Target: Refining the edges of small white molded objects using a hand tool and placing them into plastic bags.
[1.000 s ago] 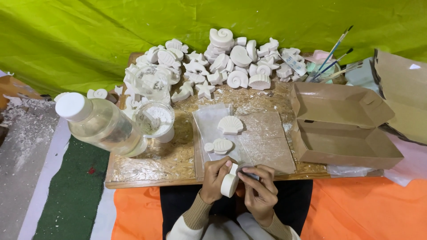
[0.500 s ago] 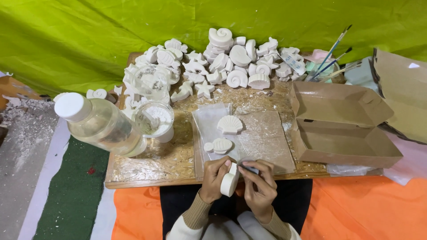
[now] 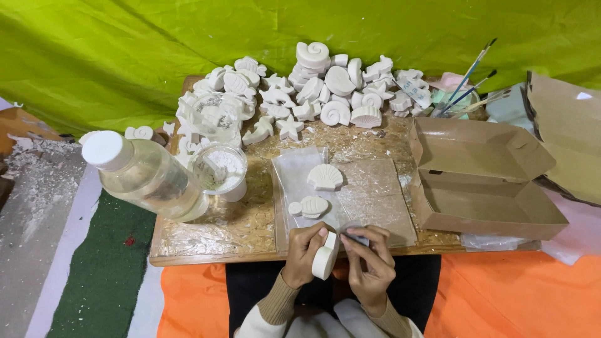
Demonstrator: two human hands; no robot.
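Plaster piece (white, rounded, unpainted) between both hands' fingers

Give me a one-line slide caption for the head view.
Left hand holds a white plaster piece while right hand works its edge.

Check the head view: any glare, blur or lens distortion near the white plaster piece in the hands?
Head view: light soft and even, faint shadows; the white plaster piece between left hand and right hand is sharp; the clear plastic bottle looms large, wide-angle stretched; mild sheen on the clear plastic sheet.
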